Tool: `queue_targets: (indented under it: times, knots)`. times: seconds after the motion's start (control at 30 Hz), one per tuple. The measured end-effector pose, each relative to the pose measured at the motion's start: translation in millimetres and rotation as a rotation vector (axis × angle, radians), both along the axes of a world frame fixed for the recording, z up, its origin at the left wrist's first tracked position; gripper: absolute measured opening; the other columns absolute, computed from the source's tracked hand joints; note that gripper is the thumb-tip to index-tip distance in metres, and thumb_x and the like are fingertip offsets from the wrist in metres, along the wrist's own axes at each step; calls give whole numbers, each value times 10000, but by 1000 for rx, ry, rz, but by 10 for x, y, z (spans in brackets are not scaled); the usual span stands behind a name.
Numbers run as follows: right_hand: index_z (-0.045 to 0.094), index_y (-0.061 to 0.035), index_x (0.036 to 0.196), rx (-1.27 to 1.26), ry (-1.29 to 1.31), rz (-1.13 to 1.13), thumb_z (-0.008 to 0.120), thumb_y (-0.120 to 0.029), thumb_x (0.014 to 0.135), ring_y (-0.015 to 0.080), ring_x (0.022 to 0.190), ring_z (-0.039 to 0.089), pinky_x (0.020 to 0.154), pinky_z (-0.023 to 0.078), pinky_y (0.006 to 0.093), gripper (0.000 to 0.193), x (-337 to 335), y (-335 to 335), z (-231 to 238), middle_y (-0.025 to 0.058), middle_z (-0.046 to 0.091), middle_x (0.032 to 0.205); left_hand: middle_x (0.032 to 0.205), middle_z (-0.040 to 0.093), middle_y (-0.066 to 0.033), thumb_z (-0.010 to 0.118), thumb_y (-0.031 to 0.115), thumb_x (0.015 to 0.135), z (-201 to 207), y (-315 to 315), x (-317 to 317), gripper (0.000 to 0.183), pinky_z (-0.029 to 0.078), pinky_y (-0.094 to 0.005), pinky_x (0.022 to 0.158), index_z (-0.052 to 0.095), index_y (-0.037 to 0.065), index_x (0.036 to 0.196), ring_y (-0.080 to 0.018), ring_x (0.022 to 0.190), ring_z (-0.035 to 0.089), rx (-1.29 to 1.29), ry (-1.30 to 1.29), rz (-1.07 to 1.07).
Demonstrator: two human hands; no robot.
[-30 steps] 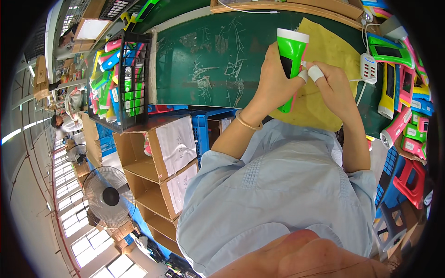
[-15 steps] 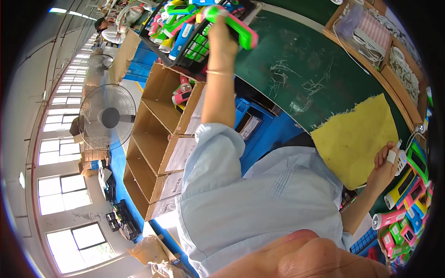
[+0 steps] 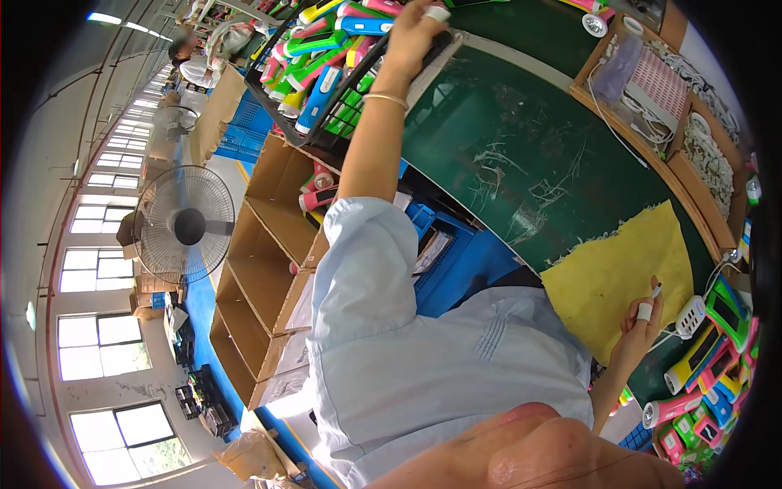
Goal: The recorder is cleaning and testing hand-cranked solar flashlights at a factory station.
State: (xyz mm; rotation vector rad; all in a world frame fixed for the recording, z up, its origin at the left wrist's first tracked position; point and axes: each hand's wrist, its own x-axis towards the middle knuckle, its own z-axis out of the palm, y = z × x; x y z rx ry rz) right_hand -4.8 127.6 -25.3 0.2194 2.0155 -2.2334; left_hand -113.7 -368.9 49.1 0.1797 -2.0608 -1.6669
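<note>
My left hand (image 3: pixel 411 41) is stretched out over the near-right rim of a black mesh crate (image 3: pixel 346 122), its fingers apart and cut off by the top edge. A white band circles one of its fingers. The crate is heaped with flashlights (image 3: pixel 319 98) in blue, green, pink and yellow. Just beyond my left hand, part of a green flashlight (image 3: pixel 474 2) shows. Over the yellow cloth (image 3: pixel 611 265), my right hand (image 3: pixel 635 326) has its fingers partly curled, with white on two of them. A small white piece sits at one fingertip; I cannot make out what it is.
A white multi-port charger (image 3: pixel 691 316) with cables lies right of my right hand, beside piled flashlights (image 3: pixel 692 359). Trays of white cables (image 3: pixel 707 159) line the far-right side of the green table (image 3: pixel 489 147). Cardboard compartments (image 3: pixel 252 285) and a standing fan (image 3: pixel 189 226) are at left.
The green-and-pink flashlight has left my left hand, which has shifted right along the crate's rim. My right hand has moved left, away from the charger and over the yellow cloth.
</note>
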Motion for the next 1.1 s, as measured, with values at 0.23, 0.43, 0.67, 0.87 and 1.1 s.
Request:
queue_targets:
  times: [0.23, 0.43, 0.67, 0.87, 1.1]
  knots:
    - [499, -61, 1190, 110, -25, 78, 327, 38, 807, 15, 481, 330, 420, 221, 135, 431, -60, 95, -129, -19, 452, 660, 1018, 544, -244, 659, 196, 633, -735, 384, -1120, 534, 434, -413, 848, 501, -60, 1075, -381, 969, 524, -853, 13, 300]
    - [577, -31, 994, 160, -23, 188, 344, 26, 814, 30, 513, 361, 449, 264, 155, 300, -98, 141, -224, -16, 463, 662, 1022, 519, -196, 630, 92, 626, -971, 715, -2034, 597, 399, -415, 858, 428, 11, 1182, -363, 999, 448, -999, 199, 182]
    - [584, -21, 952, 208, 17, 230, 367, 41, 759, 62, 561, 417, 500, 322, 183, 297, -148, 156, -243, -5, 478, 660, 1218, 399, -189, 682, 64, 584, -1075, 1373, -3103, 569, 395, -402, 883, 556, 180, 1127, -337, 1021, 441, -983, 300, -112]
    - [582, -16, 952, 116, -1, 269, 365, 43, 797, 46, 518, 394, 465, 307, 174, 273, -140, 208, -154, -4, 482, 655, 901, 402, -34, 710, -56, 592, -827, 1593, -2716, 206, 426, -259, 618, 609, 99, 682, -138, 703, 476, -72, 499, 60]
    - [498, 49, 1124, -529, -165, 490, 423, -433, 867, 166, 717, 573, 512, 446, 261, 551, -339, 321, -56, 94, 574, 864, 1019, 487, -112, 587, 92, 560, -86, 1945, -691, 584, 458, -364, 750, 442, 35, 1122, -254, 898, 529, 501, 114, -799]
